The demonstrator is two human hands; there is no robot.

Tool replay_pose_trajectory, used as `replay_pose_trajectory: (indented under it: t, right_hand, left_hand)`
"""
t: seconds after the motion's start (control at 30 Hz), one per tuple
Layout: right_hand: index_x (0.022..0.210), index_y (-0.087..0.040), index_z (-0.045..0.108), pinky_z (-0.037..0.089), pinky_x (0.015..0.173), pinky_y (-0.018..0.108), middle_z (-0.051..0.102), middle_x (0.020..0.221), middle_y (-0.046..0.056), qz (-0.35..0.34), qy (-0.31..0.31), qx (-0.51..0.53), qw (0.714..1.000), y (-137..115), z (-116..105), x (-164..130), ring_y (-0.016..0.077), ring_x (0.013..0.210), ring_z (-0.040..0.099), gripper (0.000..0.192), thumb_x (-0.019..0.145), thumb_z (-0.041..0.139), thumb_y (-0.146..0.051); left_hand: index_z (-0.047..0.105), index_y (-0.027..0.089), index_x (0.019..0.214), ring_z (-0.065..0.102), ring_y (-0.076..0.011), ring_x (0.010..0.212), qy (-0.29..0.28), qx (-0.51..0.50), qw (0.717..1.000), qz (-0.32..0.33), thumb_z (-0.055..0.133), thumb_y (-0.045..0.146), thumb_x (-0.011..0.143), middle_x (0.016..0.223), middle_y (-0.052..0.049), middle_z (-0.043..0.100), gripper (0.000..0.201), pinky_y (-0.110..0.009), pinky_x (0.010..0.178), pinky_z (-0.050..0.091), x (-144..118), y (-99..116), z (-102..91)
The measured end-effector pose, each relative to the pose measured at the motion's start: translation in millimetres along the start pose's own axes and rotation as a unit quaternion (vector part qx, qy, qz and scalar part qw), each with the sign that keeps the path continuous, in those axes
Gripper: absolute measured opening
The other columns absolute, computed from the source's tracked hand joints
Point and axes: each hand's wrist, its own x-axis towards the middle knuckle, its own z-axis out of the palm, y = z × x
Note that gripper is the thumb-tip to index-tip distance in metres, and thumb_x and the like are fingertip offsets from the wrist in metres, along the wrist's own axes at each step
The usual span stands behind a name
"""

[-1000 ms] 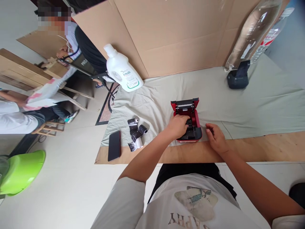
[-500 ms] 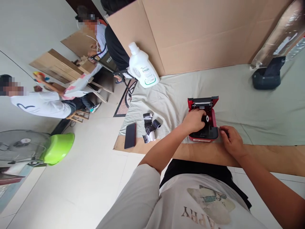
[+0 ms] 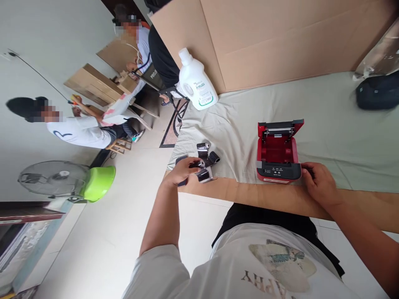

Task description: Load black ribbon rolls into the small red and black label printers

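Head view, only one here: left hand sits over the cluster of black paper rolls at the table's left front edge, fingers curled round one roll w/ a white end showing; its palm covers most of that roll and most of the dark phone, so only a corner of the phone shows. Exact no. of rolls is hard to tell, they overlap and are small. Right hand rests against the right front corner of the red printer; fingers bent & touching the casing, but can't tell if it really grips or just steadies, fingertips are hidden behind the body. Printer stands on the pale cloth near the front edge of the wooden table, between the two hands, well apart from the rolls. Its lid is flipped up & back, red inside, w/ a grey roller bar along the lid; the open bay is red and has no roll in it; front panel is black w/ tiny buttons, too small to read. White detergent bottle stands at the cloth's far left by the cardboard wall. Dark device at far right is cut by the frame. Two other people sit far left at a wooden bench; green basin & fan on the floor.
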Motion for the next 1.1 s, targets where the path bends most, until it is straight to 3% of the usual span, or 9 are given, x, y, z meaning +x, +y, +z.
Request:
replay_pose_trajectory:
  t: [0.07, 0.13, 0.27, 0.37, 0.6, 0.7, 0.8, 0.93, 1.1]
  right_hand:
    - [0.102, -0.019, 0.062, 0.049, 0.092, 0.044, 0.07, 0.102, 0.017, -0.004, 0.003, -0.003, 1.0, 1, 0, 1, 0.0291, 0.1, 0.063, 0.038, 0.095, 0.039, -0.048]
    - [0.102, -0.019, 0.062, 0.049, 0.091, 0.043, 0.07, 0.102, 0.017, -0.005, 0.001, -0.005, 1.0, 1, 1, 1, 0.029, 0.1, 0.062, 0.036, 0.095, 0.04, -0.047]
    - [0.102, -0.02, 0.062, 0.049, 0.093, 0.043, 0.071, 0.103, 0.016, -0.005, 0.0, -0.009, 1.0, 2, 2, 1, 0.0288, 0.101, 0.063, 0.033, 0.094, 0.042, -0.044]
    - [0.102, -0.02, 0.062, 0.049, 0.093, 0.043, 0.071, 0.103, 0.016, 0.004, 0.001, -0.008, 1.0, 1, 2, 0, 0.0288, 0.101, 0.063, 0.032, 0.093, 0.042, -0.044]
    - [0.103, -0.02, 0.061, 0.05, 0.09, 0.045, 0.071, 0.103, 0.017, -0.005, 0.001, -0.004, 1.0, 1, 1, 1, 0.0305, 0.1, 0.064, 0.033, 0.095, 0.041, -0.046]
    - [0.103, -0.02, 0.061, 0.05, 0.09, 0.045, 0.071, 0.102, 0.017, -0.01, 0.007, -0.005, 1.0, 2, 2, 0, 0.0307, 0.099, 0.064, 0.034, 0.096, 0.04, -0.047]
    - [0.102, -0.021, 0.062, 0.051, 0.089, 0.045, 0.07, 0.102, 0.016, -0.01, 0.008, -0.002, 1.0, 3, 3, -1, 0.0296, 0.098, 0.064, 0.036, 0.097, 0.04, -0.049]
    - [0.104, -0.021, 0.062, 0.052, 0.087, 0.047, 0.07, 0.101, 0.014, -0.01, 0.016, 0.008, 1.0, 3, 5, -2, 0.029, 0.097, 0.063, 0.04, 0.097, 0.038, -0.053]
    - [0.104, -0.023, 0.063, 0.052, 0.089, 0.049, 0.07, 0.102, 0.014, -0.013, 0.016, 0.018, 1.0, 5, 6, -1, 0.0301, 0.099, 0.064, 0.037, 0.097, 0.04, -0.051]
  left_hand:
    - [0.073, 0.018, 0.107, 0.065, -0.0314, 0.111, -0.005, 0.081, 0.996, -0.045, 0.073, 0.036, 0.063, 0.114, -0.01, 0.072, 0.047, -0.042, 0.101, 0.049, -5, -20, -15.4]
    - [0.074, 0.02, 0.106, 0.065, -0.032, 0.112, 0.001, 0.152, 0.986, -0.073, 0.07, 0.031, 0.065, 0.116, -0.008, 0.072, 0.042, -0.041, 0.1, 0.05, -4, -31, -18.7]
    - [0.073, 0.02, 0.107, 0.062, -0.0309, 0.118, 0.037, 0.261, 0.96, -0.098, 0.066, 0.016, 0.068, 0.121, -0.009, 0.071, 0.04, -0.038, 0.105, 0.046, 12, -35, -3.5]
    - [0.071, 0.019, 0.111, 0.06, -0.0297, 0.121, 0.055, 0.275, 0.953, -0.117, 0.066, 0.012, 0.069, 0.123, -0.011, 0.07, 0.043, -0.037, 0.106, 0.044, 32, -30, 4.7]
    - [0.048, 0.017, 0.141, 0.05, -0.0338, 0.134, 0.164, 0.239, 0.943, -0.164, 0.055, 0.036, 0.092, 0.145, -0.018, 0.051, 0.053, -0.045, 0.109, 0.04, 94, 0, 6.7]
    - [0.045, 0.019, 0.144, 0.048, -0.0379, 0.134, 0.187, 0.2, 0.944, -0.182, 0.064, 0.046, 0.086, 0.15, -0.021, 0.044, 0.067, -0.046, 0.107, 0.041, 120, 6, 24.8]
    - [0.055, 0.02, 0.134, 0.047, -0.0405, 0.135, 0.212, 0.16, 0.945, -0.192, 0.073, 0.04, 0.077, 0.146, -0.021, 0.045, 0.063, -0.048, 0.106, 0.04, 134, 4, 44.4]
    - [0.068, 0.015, 0.11, 0.053, -0.0385, 0.126, 0.256, 0.088, 0.947, -0.174, 0.074, 0.029, 0.073, 0.135, -0.022, 0.052, 0.04, -0.046, 0.1, 0.044, 132, 4, 50.6]
    - [0.067, 0.017, 0.112, 0.066, -0.0194, 0.091, 0.259, -0.058, 0.961, -0.077, 0.065, 0.038, 0.083, 0.104, -0.009, 0.069, 0.036, -0.032, 0.081, 0.052, 98, 32, 40.1]
